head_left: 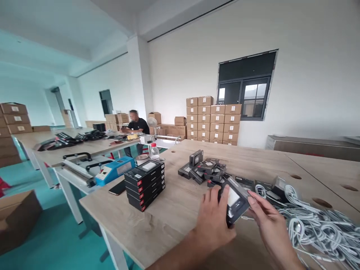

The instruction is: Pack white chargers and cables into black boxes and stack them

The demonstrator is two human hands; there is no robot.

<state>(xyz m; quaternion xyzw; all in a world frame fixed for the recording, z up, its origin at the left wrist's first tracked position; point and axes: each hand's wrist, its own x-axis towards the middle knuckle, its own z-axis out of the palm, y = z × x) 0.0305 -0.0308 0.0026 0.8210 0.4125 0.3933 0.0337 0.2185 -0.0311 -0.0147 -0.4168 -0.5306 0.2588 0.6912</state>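
Between my hands, tilted above the table, is a black box [238, 200] with a window that shows something white inside. My left hand [212, 213] wraps round its left side. The fingers of my right hand [266, 215] pinch its right edge. Behind them lies a loose heap of similar black boxes [209, 165]. Coiled white cables [320, 228] cover the table to the right of my right hand, with more black boxes among them. Further left stands a neat stack of black boxes [144, 185] with red marks on the corners.
A dark phone [117, 187] lies beside the stack on the wooden table [171, 221]. Past it are a blue machine [115, 170] and a bottle with a red cap [154, 152]. A person [137, 125] sits at the far table. Brown cartons [212, 120] are piled by the wall.
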